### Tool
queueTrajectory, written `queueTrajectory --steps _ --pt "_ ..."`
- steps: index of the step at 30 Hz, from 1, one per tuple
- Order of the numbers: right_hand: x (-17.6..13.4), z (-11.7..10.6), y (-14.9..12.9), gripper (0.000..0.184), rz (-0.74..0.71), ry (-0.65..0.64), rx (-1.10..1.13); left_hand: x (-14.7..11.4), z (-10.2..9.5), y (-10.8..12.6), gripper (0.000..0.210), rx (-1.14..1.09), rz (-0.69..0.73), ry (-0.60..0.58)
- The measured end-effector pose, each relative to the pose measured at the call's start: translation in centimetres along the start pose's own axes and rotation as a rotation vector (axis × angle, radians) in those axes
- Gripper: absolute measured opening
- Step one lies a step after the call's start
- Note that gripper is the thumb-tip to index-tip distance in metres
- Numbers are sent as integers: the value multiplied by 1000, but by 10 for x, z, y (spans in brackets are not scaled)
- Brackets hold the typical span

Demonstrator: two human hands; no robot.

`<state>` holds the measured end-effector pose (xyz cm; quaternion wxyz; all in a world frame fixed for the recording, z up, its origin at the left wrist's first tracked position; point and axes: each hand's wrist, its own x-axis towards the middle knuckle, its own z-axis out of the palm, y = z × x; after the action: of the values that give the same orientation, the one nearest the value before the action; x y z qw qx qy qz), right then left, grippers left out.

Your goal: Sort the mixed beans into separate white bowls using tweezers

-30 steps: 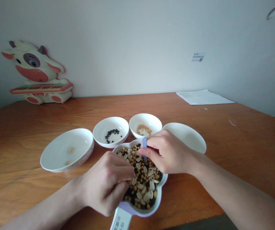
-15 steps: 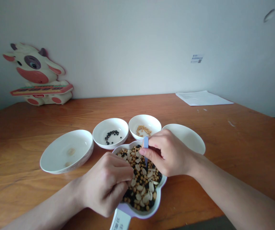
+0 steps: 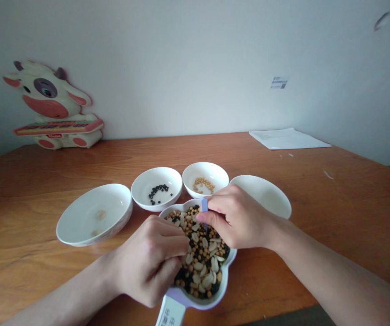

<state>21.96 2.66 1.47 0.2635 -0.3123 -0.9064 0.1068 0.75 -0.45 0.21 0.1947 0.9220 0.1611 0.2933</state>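
A purple-rimmed, scalloped tray (image 3: 228,270) in front of me is filled with black beans, yellow soybeans and pale peanut halves (image 3: 207,280). My right hand (image 3: 238,217) pinches a flat light-purple stick-like tool (image 3: 204,205) between thumb and fingers; its lower end points down among the beans, so its tip is hard to make out. My left hand (image 3: 154,260) is closed over the tray's left side, its fingertips turned away, and whatever they grip is hidden. From the tray's near side a handle with a white label (image 3: 170,311) extends toward me.
Behind the tray stand a white bowl with black beans (image 3: 140,192) and one with soybeans (image 3: 188,174). A bigger bowl (image 3: 79,217) is at left; another white dish (image 3: 272,190) sits behind my right hand. A cow toy keyboard (image 3: 57,108) and papers (image 3: 290,138) lie farther back.
My right hand has shifted slightly left with the purple tool, which now sits a little lower. My left hand, the tray and the bowls look unchanged.
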Motion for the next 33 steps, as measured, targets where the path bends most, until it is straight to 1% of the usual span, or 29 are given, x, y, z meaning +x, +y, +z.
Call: queueTrajectory --steps 10,14,20,25,33 --pt "2 -1 1 40 -7 70 40 -1 1 0 20 -5 -6 1" --pt "1 -2 -1 40 18 63 18 -1 0 0 20 -2 -18 -12" --pt "0 -1 -3 39 25 -5 -14 -1 0 0 20 -1 -29 -26" --pt "1 -1 -1 41 17 -10 -5 -1 0 0 20 9 -21 -25" --pt "2 -1 0 42 -17 29 20 -2 1 -2 20 6 -26 -28"
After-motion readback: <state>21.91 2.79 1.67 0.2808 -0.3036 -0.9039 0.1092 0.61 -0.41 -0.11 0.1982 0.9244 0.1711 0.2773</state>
